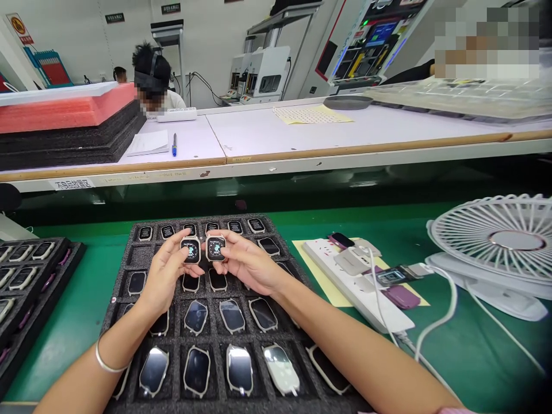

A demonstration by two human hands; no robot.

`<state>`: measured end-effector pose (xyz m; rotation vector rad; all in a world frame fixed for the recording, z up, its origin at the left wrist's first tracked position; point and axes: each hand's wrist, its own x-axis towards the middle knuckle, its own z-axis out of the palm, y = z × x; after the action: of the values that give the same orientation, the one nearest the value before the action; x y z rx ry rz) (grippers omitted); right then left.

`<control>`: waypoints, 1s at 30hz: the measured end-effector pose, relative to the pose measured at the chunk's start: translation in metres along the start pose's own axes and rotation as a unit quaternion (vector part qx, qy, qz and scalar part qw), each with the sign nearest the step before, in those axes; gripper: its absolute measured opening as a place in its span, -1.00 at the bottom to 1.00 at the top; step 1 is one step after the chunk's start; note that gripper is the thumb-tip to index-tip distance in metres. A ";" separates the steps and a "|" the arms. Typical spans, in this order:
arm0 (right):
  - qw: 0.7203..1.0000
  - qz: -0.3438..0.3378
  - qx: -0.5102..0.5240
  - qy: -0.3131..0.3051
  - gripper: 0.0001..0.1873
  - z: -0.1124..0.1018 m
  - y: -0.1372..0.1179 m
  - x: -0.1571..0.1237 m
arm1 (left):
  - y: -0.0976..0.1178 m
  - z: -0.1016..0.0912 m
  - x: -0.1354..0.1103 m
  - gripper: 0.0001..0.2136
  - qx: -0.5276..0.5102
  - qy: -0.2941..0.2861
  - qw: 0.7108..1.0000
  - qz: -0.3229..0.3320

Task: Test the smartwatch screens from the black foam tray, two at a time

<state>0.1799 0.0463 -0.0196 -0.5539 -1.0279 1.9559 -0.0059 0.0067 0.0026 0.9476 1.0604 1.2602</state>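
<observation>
Now left hand [166, 269] pinches one watch [190, 251], right hand [251, 261] another watch [214, 249].

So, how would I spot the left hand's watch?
Find the central dark foam tray on the green tabletop. Toward its far side, the left hand holds up a watch with a lit dial. Its twin is in the right hand; only the left wrist wears a silvery bangle.
</observation>
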 end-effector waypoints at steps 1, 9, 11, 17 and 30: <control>1.000 -0.002 -0.004 0.001 -0.63 0.000 0.000 0.000 | 0.000 0.000 0.000 -0.45 0.001 0.000 1.000 0.004; 0.998 -0.029 -0.056 0.000 -0.61 -0.001 0.003 0.000 | -0.001 0.000 0.000 -0.43 0.002 -0.002 1.000 0.001; 0.996 -0.043 -0.072 0.002 -0.64 -0.001 0.003 0.000 | -0.002 0.000 0.000 -0.49 0.005 -0.008 1.000 0.003; 0.991 -0.066 -0.115 -0.001 -0.66 -0.001 0.005 0.000 | -0.003 0.001 -0.001 -0.64 0.024 -0.027 0.999 0.013; 0.999 -0.015 -0.033 -0.015 -0.60 -0.001 0.003 -0.001 | -0.007 -0.002 0.004 -0.57 0.071 0.009 0.996 0.058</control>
<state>0.1799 0.0450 -0.0228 -0.5436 -1.1163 1.9161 -0.0054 0.0103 -0.0054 1.1218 1.1335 1.3032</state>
